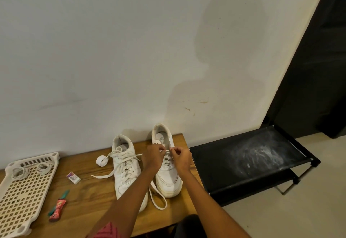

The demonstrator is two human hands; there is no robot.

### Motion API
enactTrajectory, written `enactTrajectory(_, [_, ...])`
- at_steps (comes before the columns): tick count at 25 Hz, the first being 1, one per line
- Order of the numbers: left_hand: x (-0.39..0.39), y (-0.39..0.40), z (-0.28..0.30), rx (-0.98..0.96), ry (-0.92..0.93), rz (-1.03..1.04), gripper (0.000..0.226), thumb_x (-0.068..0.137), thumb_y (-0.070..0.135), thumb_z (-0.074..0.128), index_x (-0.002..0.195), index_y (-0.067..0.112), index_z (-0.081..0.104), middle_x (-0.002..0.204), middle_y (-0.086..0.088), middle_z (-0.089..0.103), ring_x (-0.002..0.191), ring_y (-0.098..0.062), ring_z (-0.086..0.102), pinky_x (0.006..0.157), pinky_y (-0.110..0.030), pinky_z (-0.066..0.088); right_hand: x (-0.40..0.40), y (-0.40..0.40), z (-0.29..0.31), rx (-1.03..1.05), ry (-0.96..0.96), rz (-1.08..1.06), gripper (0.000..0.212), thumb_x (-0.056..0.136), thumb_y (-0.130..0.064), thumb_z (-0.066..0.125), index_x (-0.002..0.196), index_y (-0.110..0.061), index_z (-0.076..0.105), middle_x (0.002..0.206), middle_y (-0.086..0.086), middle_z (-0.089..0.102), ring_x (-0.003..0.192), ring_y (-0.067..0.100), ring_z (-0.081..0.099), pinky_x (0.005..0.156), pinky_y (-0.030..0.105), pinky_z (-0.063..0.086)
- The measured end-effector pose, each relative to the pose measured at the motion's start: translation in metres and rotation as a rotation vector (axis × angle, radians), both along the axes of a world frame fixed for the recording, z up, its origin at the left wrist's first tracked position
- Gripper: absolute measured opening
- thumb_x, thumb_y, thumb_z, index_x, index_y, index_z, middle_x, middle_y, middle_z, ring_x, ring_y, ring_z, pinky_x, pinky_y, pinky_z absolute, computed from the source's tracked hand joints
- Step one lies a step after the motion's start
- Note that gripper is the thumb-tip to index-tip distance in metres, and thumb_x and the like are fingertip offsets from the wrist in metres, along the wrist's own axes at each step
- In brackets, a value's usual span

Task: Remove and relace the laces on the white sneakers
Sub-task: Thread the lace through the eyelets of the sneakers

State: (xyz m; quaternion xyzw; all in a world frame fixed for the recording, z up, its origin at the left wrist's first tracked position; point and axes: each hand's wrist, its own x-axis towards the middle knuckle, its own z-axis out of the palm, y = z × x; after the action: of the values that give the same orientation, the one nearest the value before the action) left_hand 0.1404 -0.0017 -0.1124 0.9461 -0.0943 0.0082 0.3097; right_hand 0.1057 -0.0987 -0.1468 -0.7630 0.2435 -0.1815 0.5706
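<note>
Both sneakers stand on the desk [93, 191], heels to the wall. Left sneaker [126, 164]: laced, ends loose. Left hand [152, 155] and right hand [181, 156] each pinch the lace [166, 151] over the right sneaker's [168, 177] upper eyelets. The lace looks soft, light and limp; grip near its ends. The hands hide the eyelets.

Standing side by side on the wooden table [89, 196], heels toward the wall at twelve o'clock, toes toward six: a white left sneaker [127, 170] and a white right sneaker [167, 164]. Lying loosely threaded across the left one, its flat white lace [119, 160], ends trailing out toward nine o'clock. Trailing from the right one, another white lace [157, 198], looping on the tabletop at six o'clock between the toes.
</note>
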Motion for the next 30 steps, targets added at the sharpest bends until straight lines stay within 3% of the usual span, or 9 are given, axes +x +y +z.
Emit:
enactTrajectory(5, [-0.002, -0.016, -0.002, 0.064, -0.021, 0.059, 0.018, 0.092, 0.023, 0.057, 0.103, 0.017, 0.070, 0.104, -0.003, 0.069, 0.095, -0.020, 0.063, 0.071, -0.027, 0.046, -0.001, -0.003, 0.002, 0.030, -0.014, 0.018, 0.011, 0.089, -0.013, 0.063, 0.089, -0.004, 0.069, 0.067, -0.011, 0.057, 0.067, 0.010, 0.058, 0.063, 0.015, 0.048])
enactTrajectory(9, [0.000, -0.015, -0.005, 0.036, -0.037, 0.056, 0.018, 0.092, 0.020, 0.058, 0.103, 0.016, 0.071, 0.105, -0.003, 0.070, 0.097, -0.020, 0.063, 0.068, -0.024, 0.042, -0.001, -0.003, -0.001, 0.046, -0.023, 0.013, 0.013, 0.089, -0.014, 0.063, 0.091, -0.003, 0.070, 0.074, -0.002, 0.062, 0.071, 0.013, 0.061, 0.067, 0.020, 0.052])
enactTrajectory(16, [0.005, -0.017, 0.009, 0.236, -0.095, -0.092, 0.022, 0.097, 0.020, 0.048, 0.103, 0.015, 0.068, 0.104, 0.000, 0.066, 0.091, -0.016, 0.063, 0.062, -0.021, 0.034, 0.000, -0.007, -0.005, 0.060, -0.027, 0.034, 0.013, 0.088, -0.012, 0.064, 0.095, -0.003, 0.070, 0.085, 0.004, 0.067, 0.079, 0.017, 0.064, 0.071, 0.019, 0.052])
enactTrajectory(22, [0.004, -0.017, -0.009, 0.032, 0.016, 0.028, 0.019, 0.093, 0.021, 0.056, 0.102, 0.017, 0.072, 0.107, -0.001, 0.069, 0.100, -0.019, 0.062, 0.068, -0.024, 0.040, -0.002, -0.010, -0.003, 0.054, -0.027, 0.045, 0.012, 0.089, -0.012, 0.063, 0.092, -0.002, 0.070, 0.077, 0.001, 0.063, 0.065, 0.006, 0.058, 0.063, 0.013, 0.049])
enactTrajectory(26, [0.006, -0.015, -0.013, -0.020, 0.025, 0.015, 0.019, 0.092, 0.020, 0.057, 0.105, 0.015, 0.070, 0.109, -0.002, 0.069, 0.101, -0.020, 0.061, 0.070, -0.025, 0.041, 0.002, -0.017, -0.005, 0.098, -0.009, 0.119, 0.012, 0.087, -0.013, 0.066, 0.092, -0.004, 0.070, 0.078, 0.000, 0.065, 0.073, 0.011, 0.062, 0.074, 0.025, 0.056])
enactTrajectory(30, [0.005, -0.025, -0.011, 0.055, 0.003, 0.044, 0.018, 0.094, 0.019, 0.054, 0.103, 0.015, 0.069, 0.106, -0.004, 0.068, 0.098, -0.021, 0.061, 0.065, -0.024, 0.036, 0.001, -0.023, -0.005, 0.216, 0.001, 0.163, 0.013, 0.085, -0.012, 0.068, 0.095, -0.004, 0.068, 0.083, 0.000, 0.066, 0.078, 0.010, 0.063, 0.069, 0.016, 0.054])
